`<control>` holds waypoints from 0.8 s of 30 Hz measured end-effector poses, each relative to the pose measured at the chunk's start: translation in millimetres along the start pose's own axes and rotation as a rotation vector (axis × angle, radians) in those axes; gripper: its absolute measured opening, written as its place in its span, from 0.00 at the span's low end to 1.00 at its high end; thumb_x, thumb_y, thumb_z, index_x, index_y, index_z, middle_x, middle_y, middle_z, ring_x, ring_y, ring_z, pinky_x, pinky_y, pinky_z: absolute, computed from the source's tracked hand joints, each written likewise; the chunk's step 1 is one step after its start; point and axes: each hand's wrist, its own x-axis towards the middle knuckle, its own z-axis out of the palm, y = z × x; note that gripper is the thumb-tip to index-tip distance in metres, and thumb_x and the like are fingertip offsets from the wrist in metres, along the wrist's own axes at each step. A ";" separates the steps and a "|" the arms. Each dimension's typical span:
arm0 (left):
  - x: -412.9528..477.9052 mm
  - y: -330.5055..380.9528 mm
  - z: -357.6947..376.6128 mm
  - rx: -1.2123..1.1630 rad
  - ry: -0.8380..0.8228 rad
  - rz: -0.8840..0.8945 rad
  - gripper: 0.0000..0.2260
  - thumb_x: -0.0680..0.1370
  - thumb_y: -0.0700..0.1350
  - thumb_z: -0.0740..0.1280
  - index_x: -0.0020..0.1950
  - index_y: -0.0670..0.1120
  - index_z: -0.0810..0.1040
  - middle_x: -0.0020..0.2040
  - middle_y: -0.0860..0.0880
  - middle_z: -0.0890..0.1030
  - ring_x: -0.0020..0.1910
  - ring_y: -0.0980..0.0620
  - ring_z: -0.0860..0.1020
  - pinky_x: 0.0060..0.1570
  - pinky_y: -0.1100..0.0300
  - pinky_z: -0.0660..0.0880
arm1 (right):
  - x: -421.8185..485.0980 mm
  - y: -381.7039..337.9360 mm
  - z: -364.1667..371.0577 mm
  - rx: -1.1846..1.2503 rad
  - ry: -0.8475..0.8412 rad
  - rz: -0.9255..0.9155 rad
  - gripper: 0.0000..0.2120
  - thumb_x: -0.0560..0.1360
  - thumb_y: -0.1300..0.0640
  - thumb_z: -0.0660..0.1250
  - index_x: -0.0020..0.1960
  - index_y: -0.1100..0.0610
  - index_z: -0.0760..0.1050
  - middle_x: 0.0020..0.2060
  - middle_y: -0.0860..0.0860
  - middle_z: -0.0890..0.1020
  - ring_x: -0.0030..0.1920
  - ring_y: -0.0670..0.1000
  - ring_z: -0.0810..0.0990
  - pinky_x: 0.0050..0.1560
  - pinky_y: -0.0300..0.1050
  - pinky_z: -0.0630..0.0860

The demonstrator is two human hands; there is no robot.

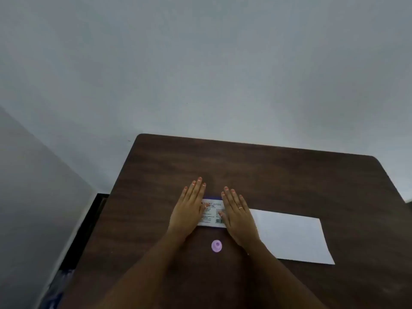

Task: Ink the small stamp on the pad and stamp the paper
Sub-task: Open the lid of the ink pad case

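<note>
Stamp (216, 245) lay untouched | left hand (189, 208), right hand (238, 216) flat, empty, flanking closed pad (213, 214) | paper (292, 237) blank | nothing done.

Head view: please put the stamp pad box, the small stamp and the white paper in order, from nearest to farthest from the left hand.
1. Stamp pad box: the left hand lies flat on its left end, touching it.
2. Small stamp: on the table, nearer the person, between the forearms.
3. White paper: farthest, to the right, beyond the right hand.
</note>
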 end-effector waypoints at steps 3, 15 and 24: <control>-4.2 -13.6 -1.4 -0.097 -0.123 0.052 0.25 0.80 0.53 0.50 0.74 0.47 0.47 0.77 0.47 0.47 0.75 0.51 0.46 0.71 0.59 0.41 | -3.4 4.7 0.0 -0.010 -0.180 -0.102 0.30 0.78 0.44 0.50 0.73 0.50 0.39 0.70 0.43 0.39 0.73 0.44 0.39 0.71 0.41 0.40; -13.0 -57.4 -2.5 -0.428 -0.339 0.028 0.38 0.68 0.54 0.72 0.71 0.58 0.54 0.76 0.51 0.53 0.73 0.51 0.55 0.69 0.52 0.59 | 2.5 9.0 -15.1 0.168 -0.325 -0.088 0.36 0.72 0.48 0.67 0.73 0.48 0.51 0.76 0.49 0.49 0.76 0.50 0.44 0.73 0.48 0.55; -10.2 -58.8 -0.3 -0.672 -0.288 -0.062 0.49 0.61 0.50 0.77 0.73 0.55 0.48 0.73 0.53 0.61 0.71 0.54 0.59 0.70 0.53 0.59 | 22.4 14.8 -40.8 0.451 -0.363 0.026 0.26 0.69 0.50 0.72 0.64 0.54 0.72 0.69 0.50 0.70 0.69 0.43 0.64 0.69 0.39 0.62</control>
